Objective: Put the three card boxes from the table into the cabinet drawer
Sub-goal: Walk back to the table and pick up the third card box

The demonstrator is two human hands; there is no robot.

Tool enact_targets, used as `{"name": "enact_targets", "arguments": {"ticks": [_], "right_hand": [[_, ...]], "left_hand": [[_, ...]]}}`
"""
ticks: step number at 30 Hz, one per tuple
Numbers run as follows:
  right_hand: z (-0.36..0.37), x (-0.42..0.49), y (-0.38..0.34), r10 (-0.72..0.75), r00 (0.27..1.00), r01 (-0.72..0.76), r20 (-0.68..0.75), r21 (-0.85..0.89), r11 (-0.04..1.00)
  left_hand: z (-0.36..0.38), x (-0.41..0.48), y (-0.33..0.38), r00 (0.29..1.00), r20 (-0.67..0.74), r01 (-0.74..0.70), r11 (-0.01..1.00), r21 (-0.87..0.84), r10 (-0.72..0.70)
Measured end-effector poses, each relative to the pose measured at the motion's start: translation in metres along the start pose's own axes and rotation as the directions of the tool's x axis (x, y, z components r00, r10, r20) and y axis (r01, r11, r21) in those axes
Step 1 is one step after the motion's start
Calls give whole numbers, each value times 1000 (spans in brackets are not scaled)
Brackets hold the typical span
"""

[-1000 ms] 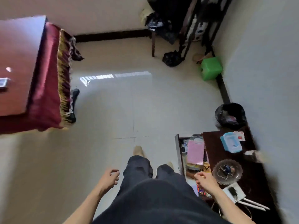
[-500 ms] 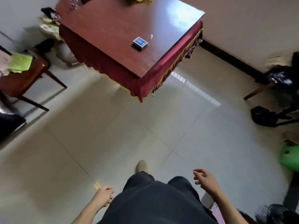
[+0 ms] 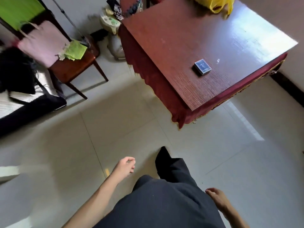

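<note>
One blue card box (image 3: 202, 67) lies flat on the reddish wooden table (image 3: 172, 46), toward its near right corner. The table stands ahead of me on the right, draped with a dark red fringed cloth. My left hand (image 3: 125, 167) hangs low in front of me with loosely curled fingers and nothing in it. My right hand (image 3: 216, 197) is at my side by my dark trousers, fingers loose and holding nothing. Both hands are far from the box. The cabinet and its drawer are out of view.
A yellow plastic bag (image 3: 215, 4) sits at the table's far edge. A wooden chair (image 3: 72, 63) with pink and green cloths stands at left, bags (image 3: 111, 25) are piled behind the table, and pale floor tiles (image 3: 115, 125) lie between me and the table.
My view has swung left from the cabinet with the open drawer to the table, which is now nearer. Both hands stay without a load; my left has come forward, my right dropped back.
</note>
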State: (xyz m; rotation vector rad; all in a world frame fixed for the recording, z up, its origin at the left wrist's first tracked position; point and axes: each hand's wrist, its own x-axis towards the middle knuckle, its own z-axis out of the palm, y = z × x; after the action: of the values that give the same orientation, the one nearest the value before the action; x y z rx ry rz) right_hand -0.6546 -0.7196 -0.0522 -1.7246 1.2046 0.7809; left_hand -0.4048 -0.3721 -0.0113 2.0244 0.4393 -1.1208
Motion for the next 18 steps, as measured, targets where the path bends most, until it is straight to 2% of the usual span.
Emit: {"name": "enact_targets", "arguments": {"ticks": [5, 12, 16, 18], "right_hand": [[-24, 56, -127, -79, 992, 85, 94, -66, 994], [-20, 86, -310, -301, 946, 303, 118, 1, 953], [-7, 97, -371, -320, 946, 319, 51, 35, 947], [-4, 96, -382, -268, 963, 266, 16, 73, 961]], "left_hand": [[-37, 13, 13, 992, -68, 102, 994, -30, -104], [-89, 35, 20, 974, -78, 212, 977, -25, -214], [-136, 71, 40, 973, -77, 219, 976, 20, -217], [-164, 94, 55, 972, -69, 230, 969, 92, -224]]}}
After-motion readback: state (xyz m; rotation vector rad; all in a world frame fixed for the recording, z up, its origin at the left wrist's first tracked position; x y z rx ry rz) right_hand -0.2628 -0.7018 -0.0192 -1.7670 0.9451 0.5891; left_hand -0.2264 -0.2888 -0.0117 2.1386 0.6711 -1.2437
